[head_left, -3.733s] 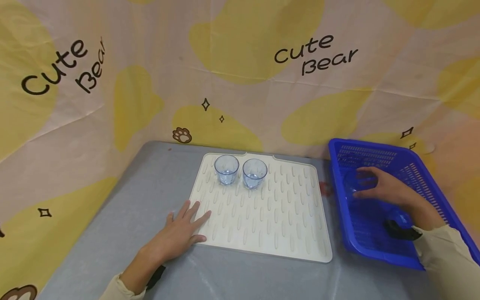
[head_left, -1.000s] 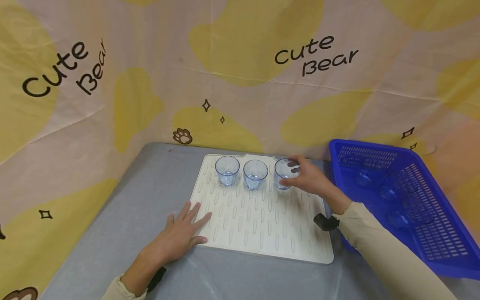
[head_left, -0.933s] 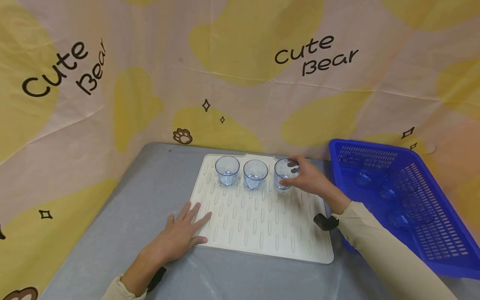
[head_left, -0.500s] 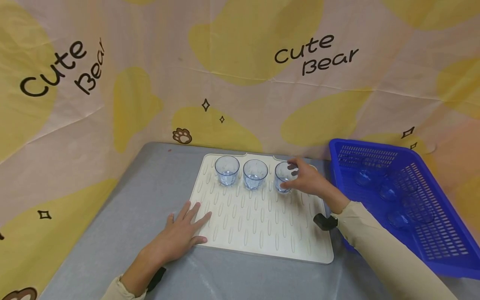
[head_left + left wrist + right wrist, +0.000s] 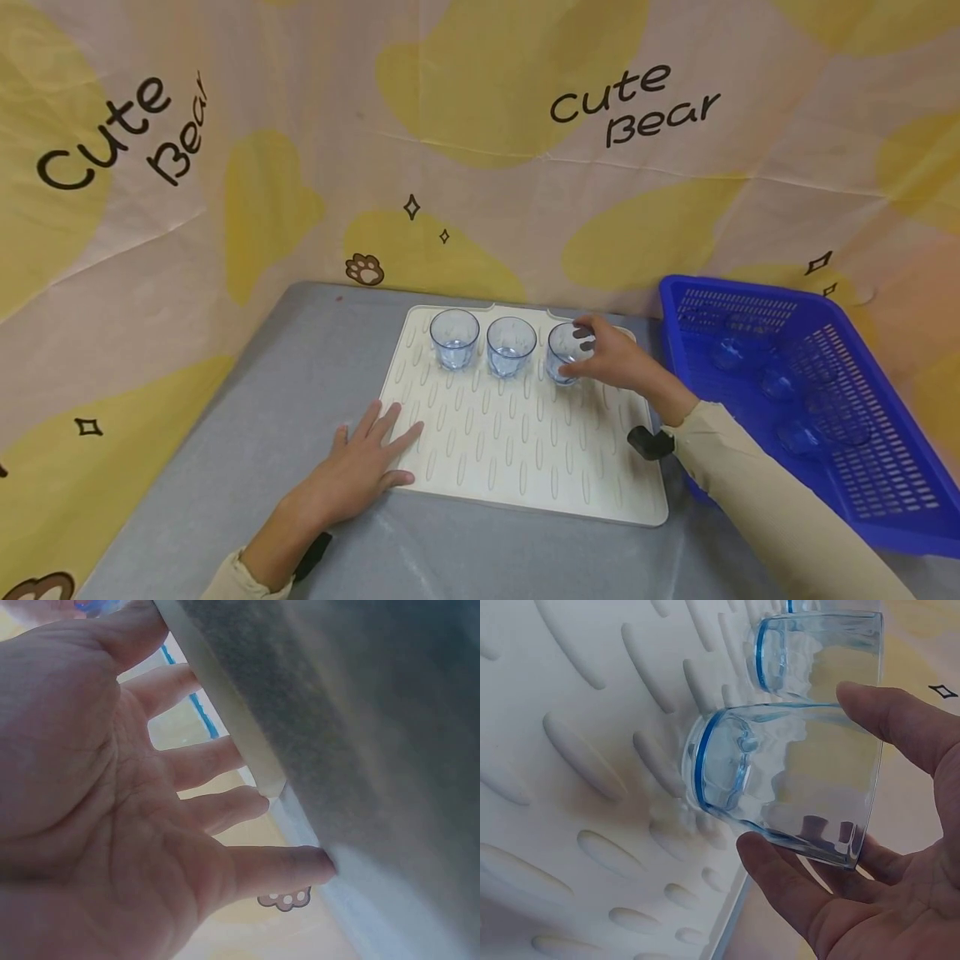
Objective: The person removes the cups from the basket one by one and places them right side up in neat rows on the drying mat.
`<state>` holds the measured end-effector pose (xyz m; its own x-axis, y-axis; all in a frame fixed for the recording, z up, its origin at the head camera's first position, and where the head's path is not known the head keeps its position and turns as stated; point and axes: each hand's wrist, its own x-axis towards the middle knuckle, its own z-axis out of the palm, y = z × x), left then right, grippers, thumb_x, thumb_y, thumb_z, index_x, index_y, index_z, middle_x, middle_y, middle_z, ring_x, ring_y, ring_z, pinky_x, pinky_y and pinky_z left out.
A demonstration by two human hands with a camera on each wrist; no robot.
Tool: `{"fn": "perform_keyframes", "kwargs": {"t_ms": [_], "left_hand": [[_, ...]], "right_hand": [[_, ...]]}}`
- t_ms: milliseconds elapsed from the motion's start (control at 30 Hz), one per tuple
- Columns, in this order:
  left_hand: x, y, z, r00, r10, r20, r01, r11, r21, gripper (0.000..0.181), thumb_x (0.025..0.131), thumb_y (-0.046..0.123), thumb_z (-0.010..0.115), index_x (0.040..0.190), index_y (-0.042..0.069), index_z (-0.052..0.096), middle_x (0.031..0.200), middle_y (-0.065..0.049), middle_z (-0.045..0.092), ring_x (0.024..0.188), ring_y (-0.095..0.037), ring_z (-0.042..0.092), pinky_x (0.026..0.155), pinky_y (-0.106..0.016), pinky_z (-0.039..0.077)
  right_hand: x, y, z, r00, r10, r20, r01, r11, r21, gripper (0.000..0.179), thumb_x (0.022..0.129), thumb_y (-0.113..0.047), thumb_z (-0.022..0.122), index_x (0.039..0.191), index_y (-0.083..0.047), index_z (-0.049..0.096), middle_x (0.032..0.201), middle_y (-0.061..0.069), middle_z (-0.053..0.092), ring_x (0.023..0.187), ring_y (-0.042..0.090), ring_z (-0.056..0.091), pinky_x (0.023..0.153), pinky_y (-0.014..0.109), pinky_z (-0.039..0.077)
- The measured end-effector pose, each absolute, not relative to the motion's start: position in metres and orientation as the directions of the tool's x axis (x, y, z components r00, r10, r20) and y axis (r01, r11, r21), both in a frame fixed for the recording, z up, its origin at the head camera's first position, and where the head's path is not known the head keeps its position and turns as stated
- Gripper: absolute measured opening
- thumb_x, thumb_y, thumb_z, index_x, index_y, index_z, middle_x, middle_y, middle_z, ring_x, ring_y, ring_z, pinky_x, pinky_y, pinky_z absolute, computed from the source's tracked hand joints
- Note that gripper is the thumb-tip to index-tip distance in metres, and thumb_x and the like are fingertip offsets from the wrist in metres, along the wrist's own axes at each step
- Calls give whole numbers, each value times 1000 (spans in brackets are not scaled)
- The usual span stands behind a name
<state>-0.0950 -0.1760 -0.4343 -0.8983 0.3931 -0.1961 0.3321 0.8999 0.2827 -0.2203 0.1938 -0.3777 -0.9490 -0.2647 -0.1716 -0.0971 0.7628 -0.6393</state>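
Note:
My right hand (image 5: 613, 357) holds a clear bluish drinking glass (image 5: 802, 776) by its sides, thumb on one side and fingers on the other. This glass stands upright at the back right of a white ridged drying mat (image 5: 525, 450), its base at the mat surface. To its left, in a row, are a middle glass (image 5: 512, 348) and a left glass (image 5: 454, 340), both upright with a small gap between them. With fingers spread and straight, my left hand (image 5: 356, 471) rests on the mat's left edge; the left wrist view shows its palm (image 5: 112, 802) and the fingertips at that edge.
A blue plastic basket (image 5: 693, 450) stands right of the mat, with several more glasses (image 5: 780, 383) inside. Grey cloth (image 5: 315, 358) covers the table. A printed yellow and pink curtain (image 5: 480, 167) closes off the back and left.
My right hand has come from the basket to the mat with a third glass, placed right of the other two. Lately that glass shifted slightly toward me. The left hand has stayed put.

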Motion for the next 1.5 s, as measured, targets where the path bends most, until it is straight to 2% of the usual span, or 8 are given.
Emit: {"fn": "perform_keyframes", "kwargs": {"t_ms": [700,867,1000,1200,1333,1500], "left_hand": [[-94,-177,-434,-897,392,-205,332,902,276,66,94,43,63,153,23,40,163,-20,26,153,-46,13,104,-80,22],[-93,-176,-434,-896,386,-221,321,905,279,66,94,43,63,153,23,40,164,-20,25,153,-46,11,105,-80,20],[-94,-176,-433,-893,393,-218,329,902,279,66,94,42,63,153,22,40,163,-21,25,152,-47,12,104,-80,21],[-98,-174,-429,-889,403,-217,342,900,271,66,94,42,64,152,22,42,162,-22,28,151,-49,15,103,-81,22],[-95,-174,-432,-886,409,-217,345,896,280,66,93,43,64,152,22,42,161,-22,29,151,-50,16,103,-80,22],[-93,-175,-434,-897,402,-186,344,897,279,66,92,42,65,151,22,44,161,-22,30,150,-49,17,102,-80,24]], "right_hand": [[-221,193,-382,-932,-331,-145,-173,760,-626,87,82,-30,81,148,3,34,142,28,52,130,45,51,106,55,43],[-220,196,-375,-928,-343,-145,-191,772,-606,97,81,-33,82,153,0,27,150,29,44,136,46,45,109,57,40],[-216,200,-365,-921,-361,-143,-184,730,-658,98,85,-31,80,156,-2,20,158,28,31,143,48,35,111,59,38],[-195,224,-336,-937,-317,-144,-141,724,-675,91,91,-38,72,158,-7,19,163,19,25,147,46,27,114,60,32],[-182,254,-324,-956,-276,-100,-150,750,-645,85,95,-39,67,158,-6,21,162,21,26,146,48,29,111,64,33],[-179,293,-320,-974,-216,-65,-137,797,-589,86,96,-40,65,157,-1,20,160,26,27,144,50,30,109,66,32]]}}
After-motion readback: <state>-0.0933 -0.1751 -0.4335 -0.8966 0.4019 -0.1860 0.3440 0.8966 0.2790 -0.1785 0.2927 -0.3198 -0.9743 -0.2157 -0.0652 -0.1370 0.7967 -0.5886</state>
